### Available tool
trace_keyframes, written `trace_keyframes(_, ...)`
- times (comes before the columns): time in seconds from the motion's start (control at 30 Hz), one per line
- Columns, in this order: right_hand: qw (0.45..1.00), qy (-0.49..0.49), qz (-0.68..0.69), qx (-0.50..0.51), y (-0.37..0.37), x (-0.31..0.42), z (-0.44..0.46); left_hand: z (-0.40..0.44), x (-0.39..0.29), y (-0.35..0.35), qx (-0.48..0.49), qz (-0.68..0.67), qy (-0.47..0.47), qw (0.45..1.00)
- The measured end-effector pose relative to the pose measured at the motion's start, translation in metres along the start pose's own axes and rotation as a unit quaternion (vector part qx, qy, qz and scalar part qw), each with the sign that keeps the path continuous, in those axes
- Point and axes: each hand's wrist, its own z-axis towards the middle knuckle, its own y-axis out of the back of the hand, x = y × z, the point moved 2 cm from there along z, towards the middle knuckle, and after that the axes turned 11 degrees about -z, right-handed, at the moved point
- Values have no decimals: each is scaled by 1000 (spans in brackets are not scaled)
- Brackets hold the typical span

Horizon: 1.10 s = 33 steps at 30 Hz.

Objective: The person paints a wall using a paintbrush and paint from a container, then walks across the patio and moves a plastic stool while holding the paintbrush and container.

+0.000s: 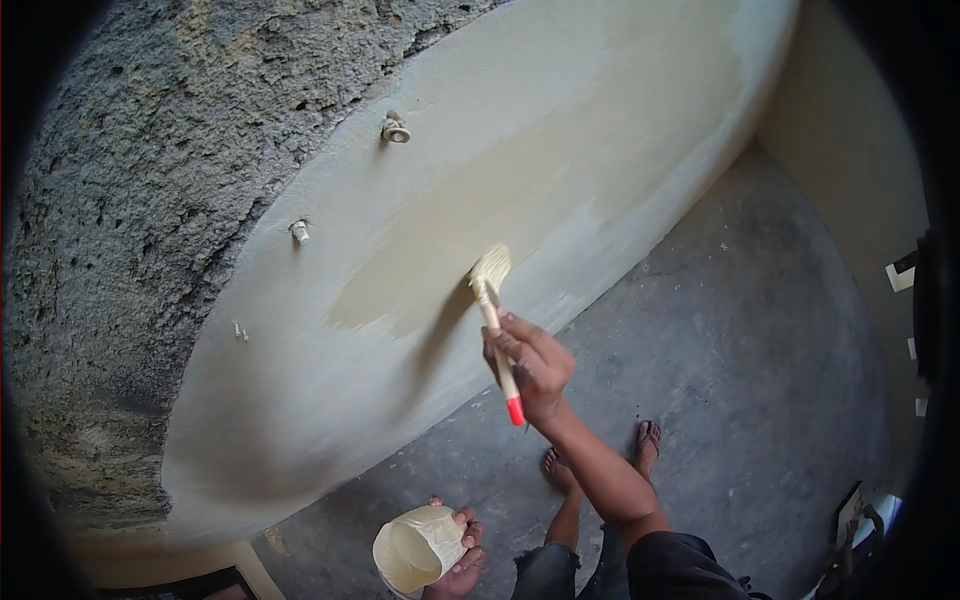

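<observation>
The right hand (530,365) grips a red-ended, pale wooden paintbrush (489,308) at the smooth cream wall (300,420) (left hand (466,565) clasping a round, cream-smeared cup (443,530)); I'd overlap light strokes in 1 direction.

We see a paintbrush (507,372) in the right hand (535,365), its pale wooden handle slanting down to a bright red end. Its cream-coated bristles are splayed at the top and appear to meet the smooth pale wall (600,140), though we cannot be sure of the contact. Across that wall we see a broad tan patch, streaky along its lower left edge, with lighter surface around it. Well below the brush we find a cream-coloured cup (415,555) in the left hand (468,562), tilted so that its open mouth and pale inside show
</observation>
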Motion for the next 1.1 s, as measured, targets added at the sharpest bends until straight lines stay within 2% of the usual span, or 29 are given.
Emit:
trace_keyframes(0.1, 970, 81, 185, 138, -4, 49, -40, 3, 1, 2, -12, 7, -9, 1000)
trace_keyframes(0.2, 968, 28, 212, 131, 0, 2, -23, 4, -4, 6, -7, 23, 11, 1000)
trace_keyframes(0.27, 966, -171, 189, 32, 10, -48, 8, 0, -9, 14, -27, 24, 8, 999)
trace_keyframes(0.3, 957, -237, 163, -34, 23, -69, 30, -1, -11, 17, -26, 23, 7, 999)
trace_keyframes(0.4, 957, -227, -25, -179, 48, -134, 63, -7, -13, 24, -31, 1, 8, 999)
trace_keyframes(0.43, 948, -239, -56, -204, 46, -145, 61, -8, -14, 24, -25, 7, 6, 1000)
trace_keyframes(0.5, 951, -212, -39, -220, 34, -121, 51, -5, -14, 22, -18, 12, 4, 1000)
trace_keyframes(0.53, 967, -193, 17, -163, 23, -101, 36, -4, -15, 20, -14, 9, 5, 1000)
trace_keyframes(0.6, 998, -50, -39, -28, 7, -33, 2, -2, -10, 15, -15, 9, 7, 1000)
trace_keyframes(0.67, 993, 46, 78, 78, -8, 21, -40, 4, -5, 8, -22, -4, -18, 1000)
trace_keyframes(0.73, 966, 100, 197, 132, -11, 42, -51, 9, 0, 1, -20, 0, -15, 1000)
trace_keyframes(0.77, 967, 93, 198, 128, -11, 34, -51, 9, 1, -1, -15, -1, -14, 1000)
trace_keyframes(0.83, 966, 12, 218, 141, -8, -13, -38, 10, 0, -2, -7, 2, -6, 1000)
trace_keyframes(0.9, 967, -153, 174, 102, 4, -71, -16, 13, -1, -2, 8, -1, 6, 1000)
trace_keyframes(0.93, 956, -218, 194, 27, 9, -102, -6, 13, -1, 0, 6, -11, 10, 1000)
trace_keyframes(0.97, 959, -256, 117, -38, 22, -122, 11, 13, -1, 1, 5, -22, 12, 1000)
trace_keyframes(1.03, 948, -277, -15, -157, 47, -150, 39, 12, -1, 3, -4, -22, 2, 1000)
trace_keyframes(1.07, 937, -272, -39, -214, 52, -162, 44, 12, -2, 4, -12, -18, -6, 1000)
trace_keyframes(1.1, 937, -274, -38, -212, 46, -157, 41, 11, -2, 4, -14, -18, -8, 1000)
